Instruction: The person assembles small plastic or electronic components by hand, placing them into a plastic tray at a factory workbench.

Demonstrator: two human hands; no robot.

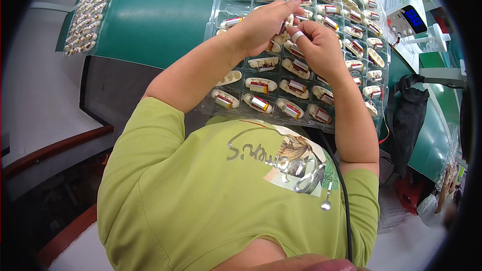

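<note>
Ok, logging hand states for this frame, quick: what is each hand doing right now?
Left hand: fingers closed on a small white part above the clear tray.
Right hand: fingers curled shut at that same part; its hold cannot be told.

A worker in a lime-green short-sleeved T-shirt (201, 206) with a silvery script-and-leaf print (286, 163) across the chest; forearms bare. A white band (297, 35) wraps one finger of the right hand (321, 45), and a thin black cord (344, 195) runs down the shirt's right side.
</note>
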